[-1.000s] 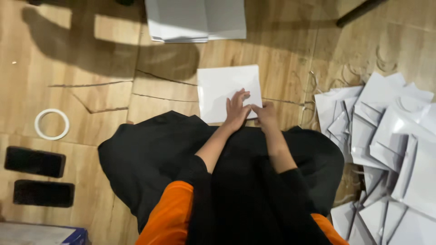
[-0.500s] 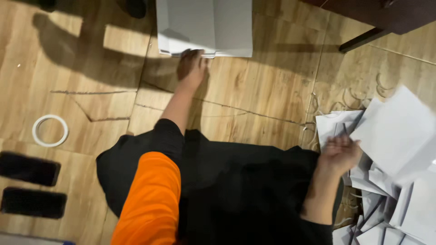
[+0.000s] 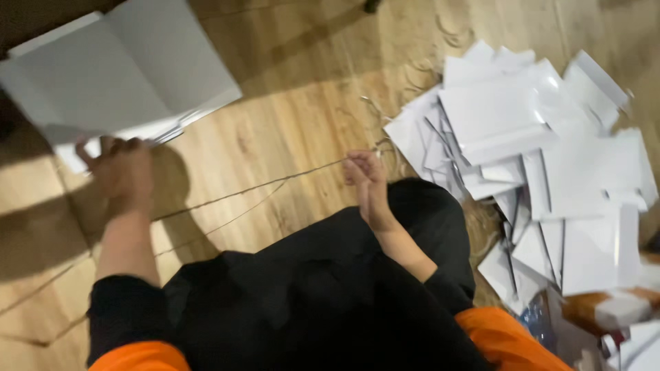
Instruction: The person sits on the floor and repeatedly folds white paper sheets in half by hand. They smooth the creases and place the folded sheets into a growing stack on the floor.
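My left hand (image 3: 122, 172) is stretched out to the far left and grips the near edge of a stack of large white sheets (image 3: 124, 72), lifted off the wooden floor. My right hand (image 3: 364, 175) hovers in front of my black-clad lap (image 3: 323, 288) with its fingers curled. It sits at the end of a thin paper strip (image 3: 261, 187) that runs across the floor. Blur hides whether the fingers pinch the strip. A heap of folded white paper pieces (image 3: 543, 158) lies just right of that hand.
The wooden floor (image 3: 295, 103) carries more thin curled strips near the heap's upper left. Orange sleeves show at the bottom edge. A brown-and-white object (image 3: 605, 306) lies at the lower right beside the heap.
The view has swung right. My left hand has taken hold of the white stack and pulled it closer. My right hand has let a white piece go onto the heap and come back toward the middle.
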